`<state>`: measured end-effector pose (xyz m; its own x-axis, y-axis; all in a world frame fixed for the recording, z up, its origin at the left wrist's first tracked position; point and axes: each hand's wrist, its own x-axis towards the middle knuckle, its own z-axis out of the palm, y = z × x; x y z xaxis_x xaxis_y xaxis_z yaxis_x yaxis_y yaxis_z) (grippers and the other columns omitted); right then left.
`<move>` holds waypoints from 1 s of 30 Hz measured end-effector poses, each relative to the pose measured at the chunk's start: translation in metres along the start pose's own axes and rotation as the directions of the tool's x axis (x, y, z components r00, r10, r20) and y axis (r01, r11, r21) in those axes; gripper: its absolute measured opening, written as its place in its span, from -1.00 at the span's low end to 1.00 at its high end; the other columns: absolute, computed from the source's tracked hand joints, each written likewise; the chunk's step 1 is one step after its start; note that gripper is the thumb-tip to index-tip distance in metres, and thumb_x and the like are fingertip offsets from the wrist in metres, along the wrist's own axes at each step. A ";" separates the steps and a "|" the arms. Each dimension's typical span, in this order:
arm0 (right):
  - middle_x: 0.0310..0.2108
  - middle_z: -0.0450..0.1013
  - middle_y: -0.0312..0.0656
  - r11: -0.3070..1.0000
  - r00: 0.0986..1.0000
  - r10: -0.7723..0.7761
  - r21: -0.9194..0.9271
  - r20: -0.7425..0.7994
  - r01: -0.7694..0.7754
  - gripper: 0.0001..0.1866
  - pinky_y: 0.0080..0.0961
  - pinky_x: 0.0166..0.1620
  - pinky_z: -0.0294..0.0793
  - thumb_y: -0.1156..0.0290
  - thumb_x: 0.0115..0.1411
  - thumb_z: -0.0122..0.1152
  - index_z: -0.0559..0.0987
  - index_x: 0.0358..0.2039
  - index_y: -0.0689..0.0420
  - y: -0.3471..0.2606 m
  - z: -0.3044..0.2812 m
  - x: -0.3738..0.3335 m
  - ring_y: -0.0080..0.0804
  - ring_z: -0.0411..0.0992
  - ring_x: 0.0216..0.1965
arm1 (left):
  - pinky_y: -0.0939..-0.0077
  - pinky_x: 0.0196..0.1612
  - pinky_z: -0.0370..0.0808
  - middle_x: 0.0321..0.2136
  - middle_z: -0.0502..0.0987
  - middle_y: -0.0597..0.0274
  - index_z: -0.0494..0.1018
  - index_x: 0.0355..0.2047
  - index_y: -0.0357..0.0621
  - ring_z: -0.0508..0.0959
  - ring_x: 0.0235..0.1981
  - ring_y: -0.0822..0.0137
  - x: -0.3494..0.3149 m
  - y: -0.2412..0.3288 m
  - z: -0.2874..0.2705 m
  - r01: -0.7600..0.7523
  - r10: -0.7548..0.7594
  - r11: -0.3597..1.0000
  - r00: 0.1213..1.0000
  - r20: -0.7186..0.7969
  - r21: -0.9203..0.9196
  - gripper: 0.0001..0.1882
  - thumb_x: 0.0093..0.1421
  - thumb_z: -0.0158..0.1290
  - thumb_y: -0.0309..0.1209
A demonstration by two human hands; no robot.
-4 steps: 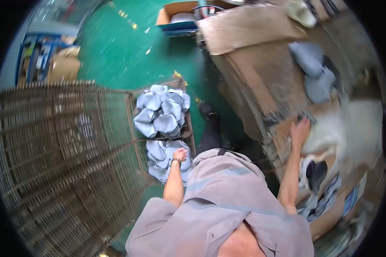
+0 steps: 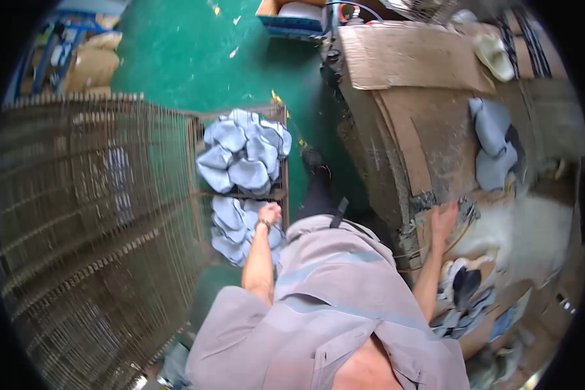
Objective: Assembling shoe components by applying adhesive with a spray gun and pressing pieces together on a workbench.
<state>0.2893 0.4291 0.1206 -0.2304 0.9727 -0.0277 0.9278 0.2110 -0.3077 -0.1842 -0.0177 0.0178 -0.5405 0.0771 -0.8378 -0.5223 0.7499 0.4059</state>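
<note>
My left hand point(image 2: 270, 213), its fingers curled in with nothing seen in them, hangs over the nearer stack of pale blue-grey curved pieces point(image 2: 231, 224). A second heap of the same rounded pieces point(image 2: 247, 149) lies just beyond, in the other half of a metal-framed rack point(image 2: 285, 149). On the right, my right hand point(image 2: 443, 224) is low over the workbench point(image 2: 445, 140), left of a small cluster of dark, thin items point(image 2: 469, 211). Its fingers are smeared, and whether they hold anything is unclear.
A tall wire-mesh rack point(image 2: 97, 195) fills the left side. Cardboard point(image 2: 416, 55) covers the bench's far end, with two grey pieces point(image 2: 494, 146) at its right. Nearer me lie mixed cloth scraps point(image 2: 465, 286). A blue box point(image 2: 296, 26) stands on the green floor point(image 2: 175, 52).
The view has turned slightly, so the bench sits lower and the racks higher. My right hand has shifted left, away from the dark items. My left hand stays by the nearer stack.
</note>
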 end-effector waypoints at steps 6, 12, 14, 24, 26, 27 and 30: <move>0.09 0.51 0.18 0.962 0.867 -0.157 0.271 0.472 0.026 -0.39 -0.16 0.26 0.40 0.25 0.16 0.36 0.52 0.16 0.33 -0.172 0.035 0.037 0.12 0.47 0.15 | 0.47 -0.40 0.58 -0.15 0.68 0.17 0.53 0.17 -0.11 0.67 -0.30 0.39 0.057 0.079 -0.024 -0.058 0.057 0.995 0.998 -0.014 -0.087 -0.55 0.28 0.21 -0.30; 0.05 0.55 0.13 0.906 0.658 -0.392 0.394 0.643 0.155 -0.42 -0.21 0.16 0.50 0.27 0.22 0.33 0.50 0.21 0.26 -0.340 0.041 0.110 0.04 0.54 0.06 | 0.52 -0.41 0.57 -0.16 0.66 0.21 0.50 0.19 -0.15 0.65 -0.30 0.43 0.111 0.125 -0.080 -0.013 -0.010 0.977 0.994 -0.106 -0.212 -0.55 0.32 0.19 -0.34; 0.02 0.56 0.13 0.911 0.639 -0.397 0.367 0.659 0.188 -0.43 -0.20 0.13 0.51 0.28 0.23 0.32 0.50 0.20 0.27 -0.373 0.039 0.134 0.04 0.55 0.04 | 0.53 -0.40 0.56 -0.15 0.65 0.21 0.49 0.21 -0.15 0.64 -0.31 0.44 0.123 0.128 -0.083 0.012 -0.046 0.954 0.993 -0.107 -0.299 -0.54 0.32 0.19 -0.34; -0.02 0.59 0.14 0.872 0.477 -0.474 0.321 0.740 0.369 -0.42 -0.16 0.09 0.55 0.29 0.18 0.36 0.52 0.18 0.28 -0.507 0.099 0.276 0.05 0.55 0.03 | 0.19 -0.55 0.51 -0.51 0.60 0.21 0.63 -0.42 0.06 0.59 -0.53 0.21 0.127 0.112 -0.052 -0.166 0.140 0.977 0.974 0.180 0.136 -0.86 0.21 0.09 -0.45; -0.03 0.59 0.14 0.875 0.512 -0.477 0.327 0.714 0.358 -0.42 -0.15 0.07 0.55 0.29 0.18 0.36 0.53 0.17 0.29 -0.515 0.113 0.315 0.06 0.56 0.03 | 0.14 -0.37 0.59 -0.34 0.68 0.14 0.66 -0.40 0.07 0.65 -0.40 0.07 0.129 0.151 -0.018 -0.395 0.351 0.659 0.914 0.203 0.640 -0.81 0.25 0.04 -0.33; -0.05 0.59 0.15 0.856 0.512 -0.506 0.327 0.695 0.401 -0.44 -0.15 0.05 0.55 0.29 0.18 0.35 0.53 0.16 0.29 -0.527 0.116 0.331 0.06 0.56 0.01 | 0.15 -0.28 0.62 -0.25 0.71 0.14 0.67 -0.35 0.07 0.66 -0.33 0.01 0.132 0.165 -0.025 -0.330 0.295 0.766 0.943 0.154 0.551 -0.76 0.28 0.00 -0.26; -0.07 0.59 0.16 0.838 0.573 -0.540 0.329 0.616 0.436 -0.46 -0.14 0.04 0.55 0.29 0.20 0.34 0.53 0.14 0.29 -0.564 0.127 0.395 0.07 0.56 -0.02 | 0.18 -0.22 0.66 -0.22 0.72 0.11 0.65 -0.07 -0.04 0.68 -0.28 0.16 0.158 0.259 -0.006 -0.326 0.354 0.529 0.924 0.145 0.783 -0.65 0.36 0.01 -0.13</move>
<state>-0.3619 0.6818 0.1627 -0.8137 0.3843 -0.4361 0.5808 0.5688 -0.5823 -0.4089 0.1851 -0.0073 -0.5888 0.4318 -0.6833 0.4162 0.8866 0.2017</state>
